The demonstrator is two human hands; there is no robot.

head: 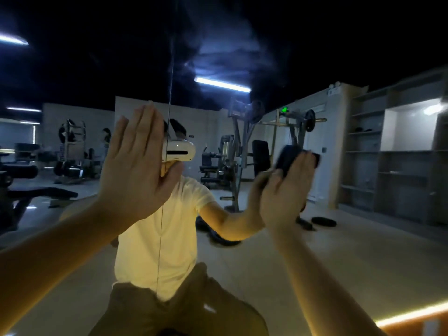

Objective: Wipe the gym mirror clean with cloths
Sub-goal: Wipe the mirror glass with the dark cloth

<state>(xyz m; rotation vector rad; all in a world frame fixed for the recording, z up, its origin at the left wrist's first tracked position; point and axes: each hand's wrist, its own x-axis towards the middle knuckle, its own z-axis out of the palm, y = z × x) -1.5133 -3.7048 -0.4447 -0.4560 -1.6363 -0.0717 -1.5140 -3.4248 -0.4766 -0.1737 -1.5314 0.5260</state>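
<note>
No text, label, brand or number is showing clearly enough to read. A small green sign (284, 109) is glowing high on the reflected wall beside the weight rack, but its figure is too blurred to make out. A small dark plaque (191, 135) is hanging on the pale reflected wall behind the headset, and any lettering on it is too small to tell. A pale label (334, 91) near the top of the tall cabinet is likewise showing only as a smear.
</note>
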